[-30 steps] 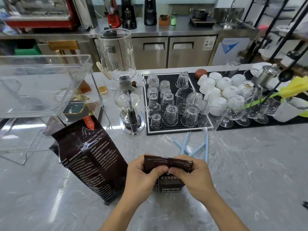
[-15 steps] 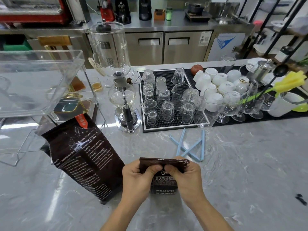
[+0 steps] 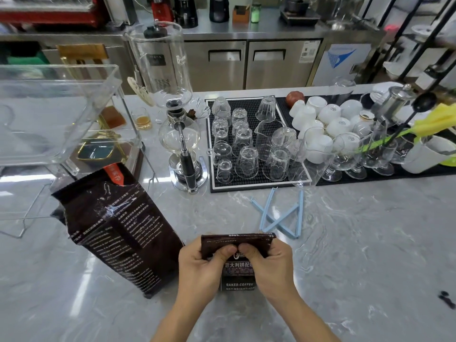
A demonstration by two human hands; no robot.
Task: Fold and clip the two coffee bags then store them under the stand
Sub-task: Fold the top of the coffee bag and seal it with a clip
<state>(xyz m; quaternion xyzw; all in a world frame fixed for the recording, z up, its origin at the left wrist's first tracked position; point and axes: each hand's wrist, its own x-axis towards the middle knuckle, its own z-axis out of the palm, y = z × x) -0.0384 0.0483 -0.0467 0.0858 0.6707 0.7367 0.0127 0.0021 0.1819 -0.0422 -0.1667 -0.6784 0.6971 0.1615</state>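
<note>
Coffee bag [image 3: 238,272], the small one, stands on the counter [image 3: 357,255] close to the person, its top rolled into a flat band. Left hand [image 3: 199,270] and right hand [image 3: 269,267] both pinch that band, thumbs nearly touching at its middle. Against the earlier frames the band looks tighter and sits lower, so the fold seems nearly ready for clipping. Two blue clips [image 3: 280,214] lie untouched just beyond, the tall bag [image 3: 116,233] is unfolded, and the stand [image 3: 49,112] waits at left.
</note>
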